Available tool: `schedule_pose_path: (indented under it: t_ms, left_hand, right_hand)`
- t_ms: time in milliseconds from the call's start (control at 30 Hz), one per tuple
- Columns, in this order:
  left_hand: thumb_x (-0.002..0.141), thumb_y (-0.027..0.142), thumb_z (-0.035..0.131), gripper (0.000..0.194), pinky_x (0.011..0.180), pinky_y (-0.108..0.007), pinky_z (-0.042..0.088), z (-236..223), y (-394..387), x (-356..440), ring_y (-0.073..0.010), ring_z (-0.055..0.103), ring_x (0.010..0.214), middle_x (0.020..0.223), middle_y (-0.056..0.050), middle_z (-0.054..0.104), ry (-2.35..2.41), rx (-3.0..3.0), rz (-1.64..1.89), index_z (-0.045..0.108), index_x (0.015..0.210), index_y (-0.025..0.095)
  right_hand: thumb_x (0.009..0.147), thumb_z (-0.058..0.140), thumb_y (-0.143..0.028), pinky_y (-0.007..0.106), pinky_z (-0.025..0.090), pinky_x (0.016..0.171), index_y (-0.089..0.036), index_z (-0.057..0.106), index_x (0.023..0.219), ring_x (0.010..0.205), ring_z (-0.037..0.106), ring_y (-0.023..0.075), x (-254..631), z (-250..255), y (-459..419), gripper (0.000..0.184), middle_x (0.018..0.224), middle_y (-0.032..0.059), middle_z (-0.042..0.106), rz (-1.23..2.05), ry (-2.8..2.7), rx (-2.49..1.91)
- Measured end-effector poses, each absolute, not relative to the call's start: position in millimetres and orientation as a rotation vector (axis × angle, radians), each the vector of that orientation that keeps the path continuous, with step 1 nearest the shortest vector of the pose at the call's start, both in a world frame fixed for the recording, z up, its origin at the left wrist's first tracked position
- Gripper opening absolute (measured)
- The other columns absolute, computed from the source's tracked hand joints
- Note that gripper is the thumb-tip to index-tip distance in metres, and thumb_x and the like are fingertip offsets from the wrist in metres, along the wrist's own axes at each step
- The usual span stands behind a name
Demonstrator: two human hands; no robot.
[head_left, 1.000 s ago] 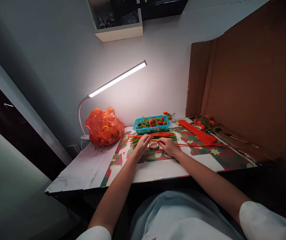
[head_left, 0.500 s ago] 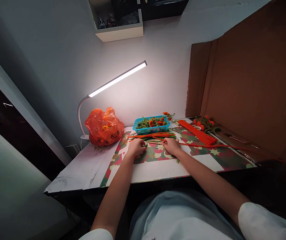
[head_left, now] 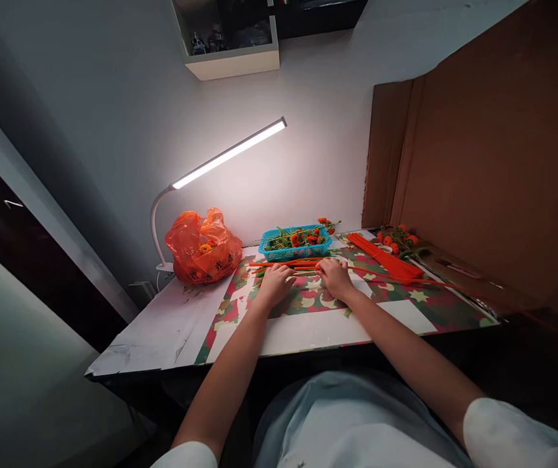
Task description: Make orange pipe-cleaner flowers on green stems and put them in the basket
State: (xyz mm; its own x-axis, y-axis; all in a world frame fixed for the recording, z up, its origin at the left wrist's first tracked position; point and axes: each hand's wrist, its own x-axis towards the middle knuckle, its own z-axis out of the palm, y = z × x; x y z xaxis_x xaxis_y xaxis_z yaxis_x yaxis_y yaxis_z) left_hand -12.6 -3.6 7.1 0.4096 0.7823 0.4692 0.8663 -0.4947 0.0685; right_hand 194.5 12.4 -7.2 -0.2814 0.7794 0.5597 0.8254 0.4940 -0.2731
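Note:
My left hand (head_left: pixel 277 285) rests at the pile of orange and green pipe cleaners (head_left: pixel 304 264), its fingers curled down over the near side. What lies under those fingers is hidden. Just to the right, my right hand (head_left: pixel 335 278) is closed on an orange pipe cleaner (head_left: pixel 381 275); a long orange length runs out from it past the right side of the table. Thin green stems cross the small gap between both hands. Behind the pile stands a blue basket (head_left: pixel 272 253) of orange flowers with green stems (head_left: pixel 311 238).
An orange plastic bag (head_left: pixel 203 257) stands at the left beside a lit desk lamp (head_left: pixel 230 153). At the right lie a bundle of orange pipe cleaners (head_left: pixel 384 257) and several orange flowers (head_left: pixel 396 242). A cardboard sheet (head_left: pixel 493 162) rises along the right side.
My left hand has moved right and slightly away from me, onto the pile. The green roll-like item at its fingers no longer shows. My right hand has shifted slightly up toward the pile.

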Motion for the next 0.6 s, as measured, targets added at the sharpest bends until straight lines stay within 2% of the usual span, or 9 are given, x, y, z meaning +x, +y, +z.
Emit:
schedule_pose_path:
  t_ms: [133, 267, 367, 467, 600]
  left_hand:
    - [0.091, 0.032, 0.039, 0.026, 0.065, -0.029, 0.032, 6.0, -3.2, -6.9, -0.0193, 0.053, 0.073, 0.075, -0.006, 0.061, -1.633, -2.525, -0.760, 0.057, 0.078, 0.020]
    - [0.090, 0.032, 0.039, 0.016, 0.059, -0.027, 0.029, -0.3, 0.1, -3.1, -0.0158, 0.049, 0.064, 0.070, -0.001, 0.054, -1.813, -2.542, -1.293, 0.049, 0.084, 0.021]
    - [0.086, 0.027, 0.043, 0.007, 0.058, -0.025, 0.030, -4.3, 3.6, -2.2, -0.0130, 0.044, 0.060, 0.066, 0.002, 0.049, -1.862, -2.551, -1.764, 0.046, 0.085, 0.021]
    - [0.081, 0.026, 0.049, 0.007, 0.055, -0.024, 0.029, -4.8, 4.6, -0.5, -0.0108, 0.039, 0.056, 0.062, 0.005, 0.043, -1.905, -2.600, -2.083, 0.044, 0.081, 0.020]
    - [0.075, 0.026, 0.053, 0.014, 0.052, -0.022, 0.027, -1.6, 1.7, 3.5, -0.0080, 0.034, 0.051, 0.059, 0.007, 0.039, -1.929, -2.774, -2.307, 0.042, 0.080, 0.020]
  right_hand:
    - [0.088, 0.046, -0.022, 0.032, 0.026, 0.076, -0.019, 0.059, 0.094, 0.090, 0.051, 0.0214, 193.3, -4.4, 8.2, 0.014, 0.094, 0.0064, 0.063, -0.130, -1.989, -1.245]
    - [0.086, 0.050, -0.034, 0.029, 0.032, 0.071, -0.019, 0.054, 0.111, 0.078, 0.052, 0.0195, 191.8, -1.5, 2.0, 0.030, 0.082, 0.0040, 0.059, 0.089, -1.970, -1.106]
    - [0.089, 0.042, -0.037, 0.025, 0.032, 0.063, -0.019, 0.056, 0.096, 0.068, 0.051, 0.0157, 189.4, -2.1, -0.5, 0.024, 0.074, 0.0009, 0.057, 0.341, -2.065, -1.035]
    - [0.092, 0.035, -0.032, 0.023, 0.029, 0.058, -0.019, 0.056, 0.078, 0.062, 0.049, 0.0134, 186.8, -4.5, -1.0, 0.028, 0.068, -0.0001, 0.056, 0.454, -2.092, -1.064]
    - [0.089, 0.038, -0.031, 0.023, 0.028, 0.056, -0.018, 0.059, 0.075, 0.060, 0.049, 0.0128, 185.6, -5.2, -2.1, 0.028, 0.064, 0.0000, 0.058, 0.519, -2.152, -1.104]
